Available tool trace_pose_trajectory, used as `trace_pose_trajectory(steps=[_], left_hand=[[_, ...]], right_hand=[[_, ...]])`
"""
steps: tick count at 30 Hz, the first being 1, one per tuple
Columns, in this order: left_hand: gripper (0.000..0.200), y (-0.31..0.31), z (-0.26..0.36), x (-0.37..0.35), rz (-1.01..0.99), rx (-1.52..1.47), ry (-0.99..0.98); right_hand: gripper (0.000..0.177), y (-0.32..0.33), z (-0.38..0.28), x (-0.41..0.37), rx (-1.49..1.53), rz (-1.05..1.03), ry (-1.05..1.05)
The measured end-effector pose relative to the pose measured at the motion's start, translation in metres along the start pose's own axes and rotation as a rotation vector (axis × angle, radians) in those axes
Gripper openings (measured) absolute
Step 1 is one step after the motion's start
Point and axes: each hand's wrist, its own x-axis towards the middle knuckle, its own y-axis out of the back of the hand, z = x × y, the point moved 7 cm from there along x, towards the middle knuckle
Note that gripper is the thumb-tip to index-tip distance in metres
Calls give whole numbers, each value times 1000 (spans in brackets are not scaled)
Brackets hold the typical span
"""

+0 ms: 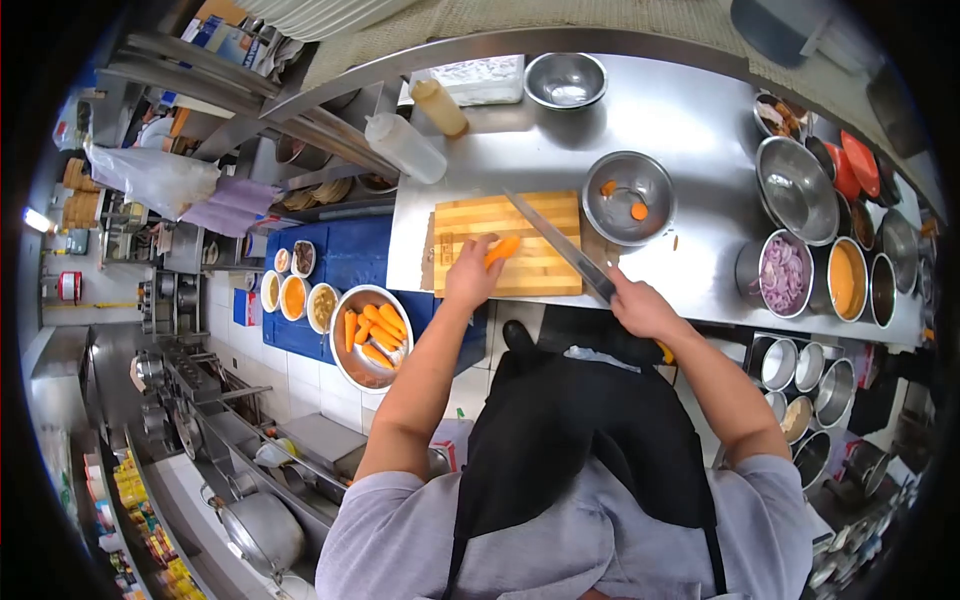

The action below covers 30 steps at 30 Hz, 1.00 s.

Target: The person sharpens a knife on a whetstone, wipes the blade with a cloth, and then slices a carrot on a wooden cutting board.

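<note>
A peeled carrot (505,249) lies on the wooden cutting board (460,222), and the fingers of my left hand (471,270) are closed on it. My right hand (642,308) grips a large knife (556,238) at its handle end. The long blade points up and left across the board, to the right of the carrot and apart from it. Beyond the board's right edge stands a steel bowl (628,172) with a few orange carrot pieces (639,211) inside.
Whole carrots fill part of a large bowl (341,368) on the left, beside small tubs on a blue surface (345,245). Two squeeze bottles (407,148) stand behind the board. On the right are pots, one with sliced onion (785,275). A shelf edge (560,38) runs above the steel counter.
</note>
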Motion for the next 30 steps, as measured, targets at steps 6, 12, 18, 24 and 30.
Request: trace_pose_trajectory(steps=[6, 12, 18, 24, 30], left_hand=[[38, -11, 1, 6, 50, 147, -196], [35, -1, -12, 18, -10, 76, -131], [32, 0, -14, 17, 31, 30, -182], [37, 2, -11, 11, -8, 72, -171], [53, 19, -39, 36, -175, 187, -47]], right_hand=[[22, -13, -43, 17, -431, 91, 5], [19, -27, -68, -6, -548, 25, -63], [18, -46, -65, 3, -560, 9, -121], [19, -61, -44, 41, -437, 61, -87], [31, -37, -5, 10, 144, 14, -160]])
